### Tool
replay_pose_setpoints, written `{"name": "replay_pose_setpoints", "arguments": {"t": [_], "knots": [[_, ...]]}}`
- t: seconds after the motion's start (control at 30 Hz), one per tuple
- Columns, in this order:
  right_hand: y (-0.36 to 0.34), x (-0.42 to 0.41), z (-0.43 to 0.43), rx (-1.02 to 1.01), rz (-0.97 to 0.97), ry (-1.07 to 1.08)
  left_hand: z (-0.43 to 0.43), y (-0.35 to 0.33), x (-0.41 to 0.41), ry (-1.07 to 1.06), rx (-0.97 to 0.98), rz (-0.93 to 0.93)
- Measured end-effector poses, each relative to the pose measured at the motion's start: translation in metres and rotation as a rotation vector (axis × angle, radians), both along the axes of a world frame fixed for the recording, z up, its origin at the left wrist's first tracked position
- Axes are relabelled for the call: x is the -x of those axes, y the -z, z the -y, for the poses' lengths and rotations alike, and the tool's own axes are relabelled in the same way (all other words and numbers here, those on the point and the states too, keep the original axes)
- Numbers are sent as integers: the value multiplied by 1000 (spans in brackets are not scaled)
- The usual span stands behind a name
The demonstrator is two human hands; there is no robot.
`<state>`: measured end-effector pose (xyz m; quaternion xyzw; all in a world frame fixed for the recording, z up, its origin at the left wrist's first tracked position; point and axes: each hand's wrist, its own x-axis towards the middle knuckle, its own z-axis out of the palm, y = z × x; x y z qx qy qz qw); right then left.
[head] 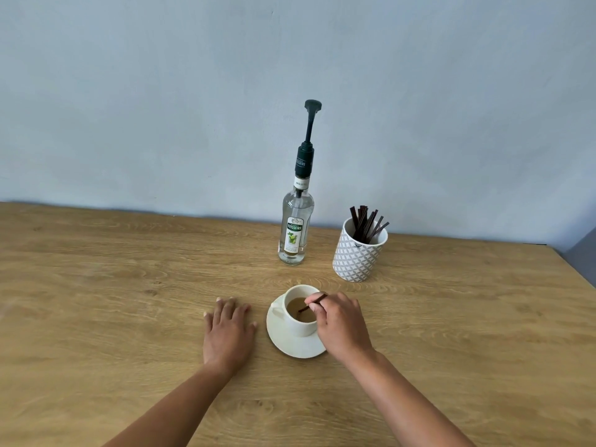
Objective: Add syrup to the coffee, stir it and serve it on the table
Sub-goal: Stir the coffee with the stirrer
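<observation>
A white cup (pixel 298 324) of light brown coffee stands on a white saucer (pixel 292 345) near the middle of the wooden table (pixel 113 285). My right hand (pixel 342 324) pinches a dark brown stir stick (pixel 312 303) whose lower end dips into the coffee. My left hand (pixel 227 330) lies flat on the table just left of the saucer, fingers spread, holding nothing. Behind the cup stands a clear syrup bottle (pixel 296 230) with a dark green pump on top.
A patterned white and grey holder (pixel 358 256) with several dark stir sticks stands to the right of the bottle. A pale blue wall runs along the table's far edge. The table's right corner is at the far right.
</observation>
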<state>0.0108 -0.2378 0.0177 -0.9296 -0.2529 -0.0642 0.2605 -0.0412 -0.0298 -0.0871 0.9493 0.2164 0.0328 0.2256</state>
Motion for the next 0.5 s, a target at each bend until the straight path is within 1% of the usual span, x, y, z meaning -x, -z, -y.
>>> {"name": "replay_pose_setpoints", "arguments": {"t": [0.13,0.33,0.5], "knots": [[1,1,5,49,41,50,-1,14,9,52,-107,-10],[4,5,1,-28,8,20,-2,15,10,46,-132,-13],[6,5,-4,5,5,62,-1,12,10,49,-129,-14]]}}
